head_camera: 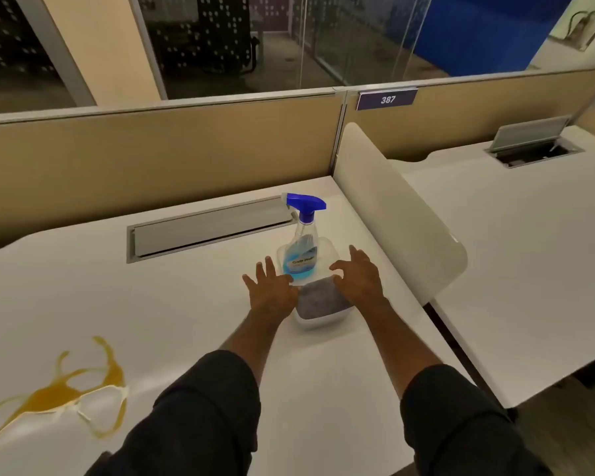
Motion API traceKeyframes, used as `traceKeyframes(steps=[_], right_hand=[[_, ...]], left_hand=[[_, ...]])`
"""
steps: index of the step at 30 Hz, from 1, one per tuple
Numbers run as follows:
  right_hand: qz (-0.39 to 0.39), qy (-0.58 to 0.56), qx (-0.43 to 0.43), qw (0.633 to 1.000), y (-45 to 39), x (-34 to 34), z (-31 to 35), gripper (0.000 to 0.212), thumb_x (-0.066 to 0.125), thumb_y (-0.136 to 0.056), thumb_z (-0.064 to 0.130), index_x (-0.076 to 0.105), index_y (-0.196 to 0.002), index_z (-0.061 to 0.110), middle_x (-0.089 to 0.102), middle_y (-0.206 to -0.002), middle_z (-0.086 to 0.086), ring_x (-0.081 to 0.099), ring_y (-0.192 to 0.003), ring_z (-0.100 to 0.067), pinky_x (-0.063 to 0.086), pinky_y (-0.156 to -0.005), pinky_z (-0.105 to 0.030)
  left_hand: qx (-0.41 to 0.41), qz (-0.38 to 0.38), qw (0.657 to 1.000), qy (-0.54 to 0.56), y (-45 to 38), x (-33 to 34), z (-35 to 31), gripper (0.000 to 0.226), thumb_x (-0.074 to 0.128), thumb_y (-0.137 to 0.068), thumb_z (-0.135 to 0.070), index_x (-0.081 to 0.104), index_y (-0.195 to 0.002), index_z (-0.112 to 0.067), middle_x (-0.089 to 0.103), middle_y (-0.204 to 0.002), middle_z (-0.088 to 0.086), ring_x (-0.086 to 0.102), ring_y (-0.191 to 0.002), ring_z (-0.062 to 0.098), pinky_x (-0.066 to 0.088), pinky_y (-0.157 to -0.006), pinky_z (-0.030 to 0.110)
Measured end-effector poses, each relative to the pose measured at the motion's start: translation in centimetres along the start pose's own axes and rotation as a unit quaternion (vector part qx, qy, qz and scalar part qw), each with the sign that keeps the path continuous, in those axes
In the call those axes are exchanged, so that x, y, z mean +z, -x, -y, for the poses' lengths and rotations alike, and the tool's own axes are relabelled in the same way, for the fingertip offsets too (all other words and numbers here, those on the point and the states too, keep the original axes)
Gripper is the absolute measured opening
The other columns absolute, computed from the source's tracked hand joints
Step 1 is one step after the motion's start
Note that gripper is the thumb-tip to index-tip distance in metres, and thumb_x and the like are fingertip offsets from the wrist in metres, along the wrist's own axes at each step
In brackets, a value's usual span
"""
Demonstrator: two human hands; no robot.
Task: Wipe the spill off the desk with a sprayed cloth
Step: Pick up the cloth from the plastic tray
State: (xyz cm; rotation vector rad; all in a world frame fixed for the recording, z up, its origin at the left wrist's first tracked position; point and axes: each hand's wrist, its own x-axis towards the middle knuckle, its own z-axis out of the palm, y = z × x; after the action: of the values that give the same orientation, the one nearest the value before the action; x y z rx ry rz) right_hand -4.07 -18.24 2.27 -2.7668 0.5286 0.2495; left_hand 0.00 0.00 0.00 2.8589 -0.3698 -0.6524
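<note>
An orange-yellow spill (54,395) spreads over the near left of the white desk (172,304). A clear plastic tray (318,321) stands mid-desk; a spray bottle (303,242) with a blue trigger head and blue liquid stands upright in its far half, and a grey cloth (315,302) lies in its near half. My left hand (272,292) hovers at the tray's left side with fingers spread, holding nothing. My right hand (359,276) hovers over the tray's right side, fingers apart and empty. Both hands partly hide the tray's rims.
A grey cable flap (210,230) is set into the desk behind the tray. A white curved divider (399,214) rises just right of the tray, with a neighbouring desk (516,255) beyond it. Tan partition panels (152,159) run along the back.
</note>
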Motion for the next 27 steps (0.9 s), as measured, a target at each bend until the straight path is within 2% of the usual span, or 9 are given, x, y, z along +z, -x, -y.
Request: traceKeyframes(steps=[3, 10, 12, 15, 18, 23, 27], right_hand=[[0.052, 0.046, 0.013, 0.998, -1.5, 0.3, -0.1, 0.037, 0.060, -0.100, 0.037, 0.059, -0.137, 0.033, 0.005, -0.172, -0.005, 0.006, -0.158, -0.028, 0.015, -0.128, -0.048], [0.139, 0.079, 0.015, 0.987, -3.4, 1.5, -0.9, 0.046, 0.052, -0.103, 0.042, 0.047, -0.148, 0.032, -0.011, -0.171, -0.008, -0.010, -0.157, -0.030, 0.006, -0.127, -0.053], [0.143, 0.087, 0.010, 0.986, -3.6, 1.8, -1.1, 0.044, 0.051, -0.104, 0.041, 0.050, -0.146, 0.031, -0.010, -0.171, -0.008, -0.011, -0.157, -0.031, 0.005, -0.127, -0.054], [0.132, 0.094, 0.002, 0.987, -3.9, 2.0, -1.2, 0.042, 0.057, -0.101, 0.039, 0.056, -0.141, 0.028, -0.004, -0.171, -0.008, -0.009, -0.157, -0.032, 0.007, -0.126, -0.054], [0.114, 0.075, 0.001, 0.991, -3.8, 2.0, -1.0, 0.038, 0.062, -0.099, 0.038, 0.060, -0.136, 0.028, 0.004, -0.171, -0.008, -0.003, -0.158, -0.031, 0.013, -0.126, -0.051], [0.039, 0.011, -0.008, 0.999, -3.1, 1.9, -1.6, 0.025, 0.062, -0.099, 0.039, 0.069, -0.121, 0.029, 0.009, -0.171, -0.007, 0.003, -0.158, -0.029, 0.017, -0.127, -0.046], [-0.015, -0.081, -0.012, 0.997, -2.4, 1.5, -2.7, 0.019, 0.067, -0.096, 0.036, 0.071, -0.112, 0.026, 0.011, -0.171, -0.006, 0.003, -0.158, -0.028, 0.019, -0.126, -0.045]], left_hand=[[-0.023, 0.022, 0.997, -0.065, -0.6, 0.4, -1.0, 0.064, 0.029, -0.090, -0.069, 0.043, -0.141, -0.033, -0.005, -0.164, 0.010, -0.006, -0.150, 0.035, -0.002, -0.114, 0.064], [-0.073, 0.059, 0.995, -0.024, -1.7, 1.2, -1.9, 0.056, 0.048, -0.093, -0.054, 0.045, -0.141, -0.025, 0.007, -0.163, 0.011, 0.018, -0.147, 0.036, 0.018, -0.116, 0.059], [-0.082, 0.060, 0.995, -0.018, -2.0, 1.3, -2.2, 0.056, 0.052, -0.092, -0.053, 0.045, -0.139, -0.024, 0.011, -0.163, 0.011, 0.026, -0.144, 0.034, 0.023, -0.115, 0.057], [-0.087, 0.049, 0.995, -0.002, -2.4, 1.3, -2.4, 0.056, 0.057, -0.089, -0.052, 0.048, -0.137, -0.023, 0.015, -0.162, 0.010, 0.031, -0.141, 0.033, 0.026, -0.115, 0.057], [-0.082, 0.031, 0.996, 0.021, -2.5, 1.2, -2.4, 0.054, 0.059, -0.087, -0.053, 0.052, -0.133, -0.024, 0.016, -0.162, 0.009, 0.028, -0.143, 0.032, 0.025, -0.115, 0.058], [-0.064, -0.027, 0.996, 0.058, -1.9, 1.3, -2.1, 0.041, 0.057, -0.090, -0.048, 0.059, -0.127, -0.028, 0.008, -0.164, 0.007, 0.006, -0.150, 0.031, 0.009, -0.118, 0.059], [-0.028, -0.100, 0.984, 0.141, -0.6, 1.9, -1.4, 0.032, 0.054, -0.093, -0.046, 0.062, -0.120, -0.030, 0.009, -0.164, 0.004, 0.001, -0.150, 0.028, 0.000, -0.119, 0.056]])
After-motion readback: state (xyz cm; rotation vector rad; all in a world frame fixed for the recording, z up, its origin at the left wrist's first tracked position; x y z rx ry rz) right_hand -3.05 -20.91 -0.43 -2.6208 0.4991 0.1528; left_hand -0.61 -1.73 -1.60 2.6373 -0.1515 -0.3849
